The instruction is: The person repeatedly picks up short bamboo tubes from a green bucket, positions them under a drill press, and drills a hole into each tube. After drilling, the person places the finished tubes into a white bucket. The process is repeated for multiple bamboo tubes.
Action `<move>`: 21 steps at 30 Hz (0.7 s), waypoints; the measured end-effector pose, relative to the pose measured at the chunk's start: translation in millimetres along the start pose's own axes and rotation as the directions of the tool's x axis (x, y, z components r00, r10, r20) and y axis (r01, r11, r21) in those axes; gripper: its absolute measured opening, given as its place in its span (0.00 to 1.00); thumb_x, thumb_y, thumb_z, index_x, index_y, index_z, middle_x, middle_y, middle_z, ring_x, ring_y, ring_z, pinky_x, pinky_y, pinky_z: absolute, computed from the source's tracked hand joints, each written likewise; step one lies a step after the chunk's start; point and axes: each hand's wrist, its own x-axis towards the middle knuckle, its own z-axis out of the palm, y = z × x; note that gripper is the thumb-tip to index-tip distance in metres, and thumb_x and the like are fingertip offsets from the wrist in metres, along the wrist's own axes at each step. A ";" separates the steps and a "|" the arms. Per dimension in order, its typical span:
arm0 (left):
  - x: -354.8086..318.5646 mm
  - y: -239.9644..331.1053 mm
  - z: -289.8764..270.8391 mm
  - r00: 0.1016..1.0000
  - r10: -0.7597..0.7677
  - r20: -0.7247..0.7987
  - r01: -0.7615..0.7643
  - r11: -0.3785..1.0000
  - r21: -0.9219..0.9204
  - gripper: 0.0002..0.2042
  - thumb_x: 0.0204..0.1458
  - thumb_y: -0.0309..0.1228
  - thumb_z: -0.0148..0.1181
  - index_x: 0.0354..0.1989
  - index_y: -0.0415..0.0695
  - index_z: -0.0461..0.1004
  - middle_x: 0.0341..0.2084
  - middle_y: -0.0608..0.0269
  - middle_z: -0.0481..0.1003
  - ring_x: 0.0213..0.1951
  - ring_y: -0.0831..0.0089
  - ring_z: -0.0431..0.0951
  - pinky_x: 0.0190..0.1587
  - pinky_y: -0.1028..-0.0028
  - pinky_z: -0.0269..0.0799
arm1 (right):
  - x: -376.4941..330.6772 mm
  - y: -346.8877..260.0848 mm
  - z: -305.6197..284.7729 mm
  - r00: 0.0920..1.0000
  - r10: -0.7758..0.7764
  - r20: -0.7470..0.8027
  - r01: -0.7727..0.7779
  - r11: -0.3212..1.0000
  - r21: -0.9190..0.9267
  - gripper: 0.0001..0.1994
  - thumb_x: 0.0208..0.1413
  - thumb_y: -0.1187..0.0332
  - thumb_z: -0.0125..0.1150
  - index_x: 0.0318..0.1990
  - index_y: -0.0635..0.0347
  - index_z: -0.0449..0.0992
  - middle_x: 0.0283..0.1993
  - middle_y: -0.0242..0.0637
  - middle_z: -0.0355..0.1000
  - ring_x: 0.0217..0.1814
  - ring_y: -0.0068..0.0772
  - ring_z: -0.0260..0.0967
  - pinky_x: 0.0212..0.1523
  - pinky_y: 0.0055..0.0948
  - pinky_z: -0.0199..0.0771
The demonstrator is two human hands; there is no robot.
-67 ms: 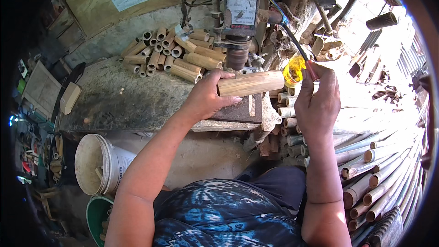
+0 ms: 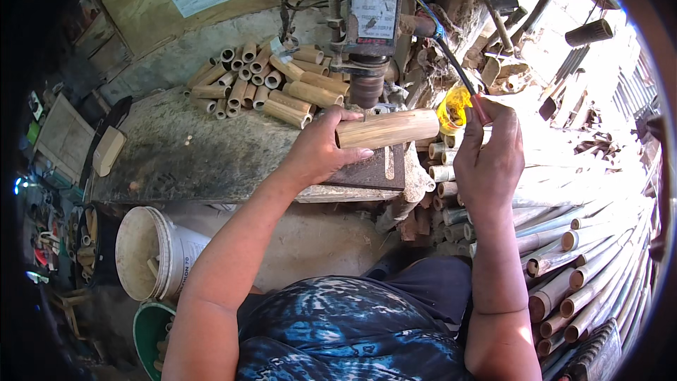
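Observation:
My left hand [image 2: 321, 144] is closed round one end of a cut bamboo tube [image 2: 395, 129], which lies sideways under the drill press [image 2: 371, 21]. Just above the tube hangs the drill chuck [image 2: 367, 90]; the bit itself is hidden. The tube rests over the dark metal drill table [image 2: 374, 175], though I cannot tell just how it touches. To the right, my right hand [image 2: 492, 148] grips the red end of the drill press lever [image 2: 465, 74]. A yellow container [image 2: 453, 109] stands between the tube's far end and that hand.
Several short bamboo tubes [image 2: 264, 77] are heaped at the back of the dusty workbench [image 2: 183, 148]. A white bucket [image 2: 168, 254] and a green bucket [image 2: 144, 339] stand below its front edge. Long bamboo poles [image 2: 599, 268] are stacked to my right.

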 end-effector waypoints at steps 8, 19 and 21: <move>1.7 -2.1 0.6 0.998 0.058 -0.023 -0.057 0.998 0.032 0.33 0.45 0.45 0.77 0.55 0.38 0.71 0.48 0.45 0.78 0.49 0.55 0.79 0.52 0.63 0.73 | -25.0 7.9 14.4 0.991 0.114 0.066 -0.110 0.991 -0.070 0.08 0.65 0.73 0.59 0.48 0.66 0.72 0.40 0.48 0.75 0.42 0.50 0.77 0.42 0.43 0.76; -0.5 1.4 0.8 1.000 -0.009 -0.026 0.011 0.996 0.084 0.35 0.44 0.46 0.78 0.56 0.41 0.70 0.49 0.47 0.78 0.51 0.54 0.79 0.53 0.61 0.74 | -13.6 27.7 45.1 0.792 0.392 0.468 -0.432 0.901 -0.024 0.09 0.62 0.74 0.57 0.47 0.63 0.67 0.42 0.54 0.76 0.50 0.60 0.74 0.52 0.50 0.73; 1.1 -3.5 2.0 0.999 -0.020 -0.040 0.024 0.995 0.094 0.36 0.43 0.47 0.78 0.56 0.41 0.70 0.48 0.47 0.78 0.50 0.54 0.80 0.53 0.60 0.74 | -2.2 9.4 5.7 0.811 0.355 0.465 -0.418 0.908 0.036 0.08 0.62 0.73 0.59 0.46 0.62 0.68 0.40 0.52 0.76 0.45 0.59 0.76 0.47 0.50 0.75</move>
